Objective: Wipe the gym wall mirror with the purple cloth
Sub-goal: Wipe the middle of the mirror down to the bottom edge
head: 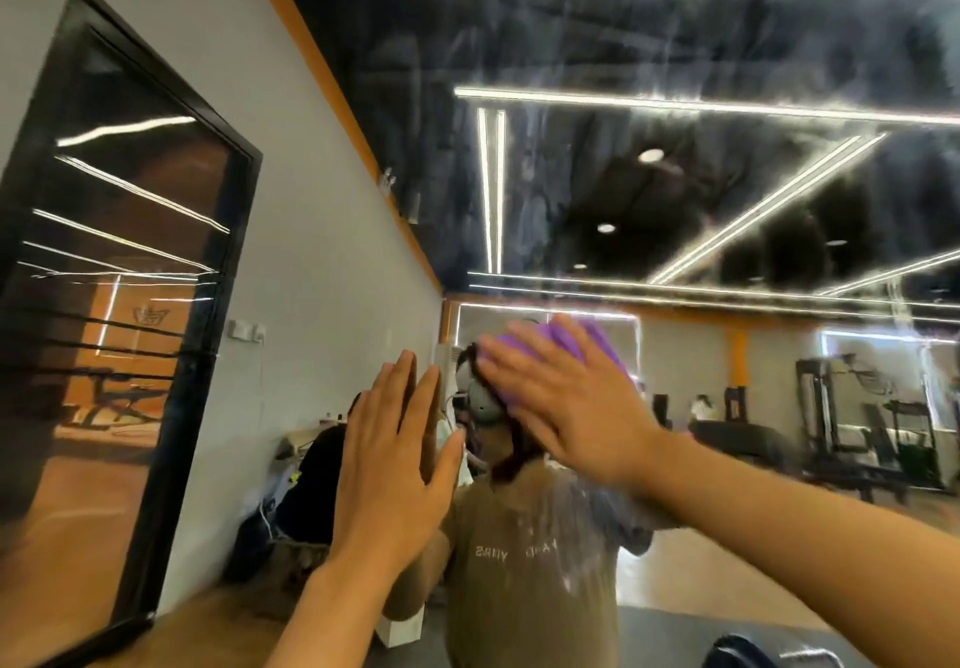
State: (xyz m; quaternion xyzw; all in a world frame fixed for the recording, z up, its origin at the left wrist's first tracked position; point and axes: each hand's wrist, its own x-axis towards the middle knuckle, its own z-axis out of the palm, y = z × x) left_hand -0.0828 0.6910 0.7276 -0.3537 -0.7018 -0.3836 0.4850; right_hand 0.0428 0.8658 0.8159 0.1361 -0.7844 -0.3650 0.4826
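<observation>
Flanking the large streaked wall mirror [675,174] on its left is a grey wall [322,252] carrying a black-framed glass panel [119,278]; the glass reflects strip lights and dark gym machines [857,418]. Spread flat with straight fingers, the right hand [566,402] presses the crumpled purple cloth [545,342] against the mirror. Beside it, the left hand [395,454] rests flat and relaxed on the glass, fingers upward, holding nothing.
</observation>
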